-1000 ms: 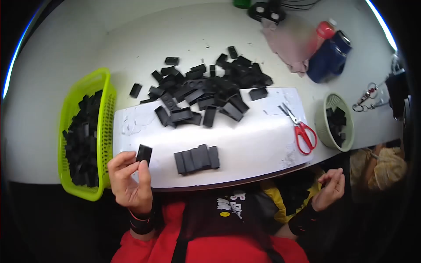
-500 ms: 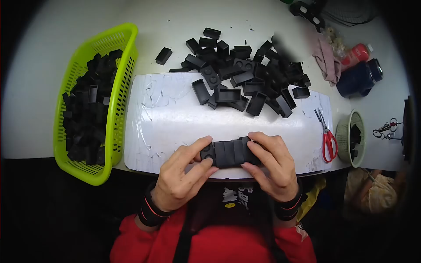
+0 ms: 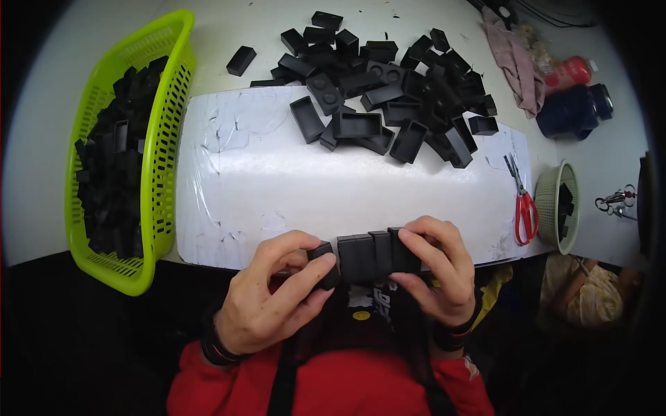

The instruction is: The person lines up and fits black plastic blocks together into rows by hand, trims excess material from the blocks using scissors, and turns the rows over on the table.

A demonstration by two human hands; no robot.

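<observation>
A single black brick-shaped block (image 3: pixel 324 267) is pinched between the thumb and fingers of my left hand (image 3: pixel 274 288). Just right of it, a narrow gap apart, is a row of black blocks (image 3: pixel 364 258) standing side by side. My right hand (image 3: pixel 444 270) grips the right end of this row, fingers above and thumb below. Both hands are at the near edge of the white board (image 3: pixel 229 201). Beyond them lies a heap of similar black blocks (image 3: pixel 388 93), some showing a hollow side, others two round studs.
A green basket (image 3: pixel 161 152) full of black blocks stands at left. To the right are red-handled scissors (image 3: pixel 526 215), a small pale basket (image 3: pixel 547 201) with black pieces, a dark blue bottle (image 3: pixel 565 114), a red-labelled bottle (image 3: pixel 569 75), a pink cloth (image 3: pixel 513 62) and keys (image 3: pixel 617 201).
The leftmost block, pressed against the row before, is now apart from it in my left hand and turned. Both hands are lower in view, and the whole scene has shifted slightly.
</observation>
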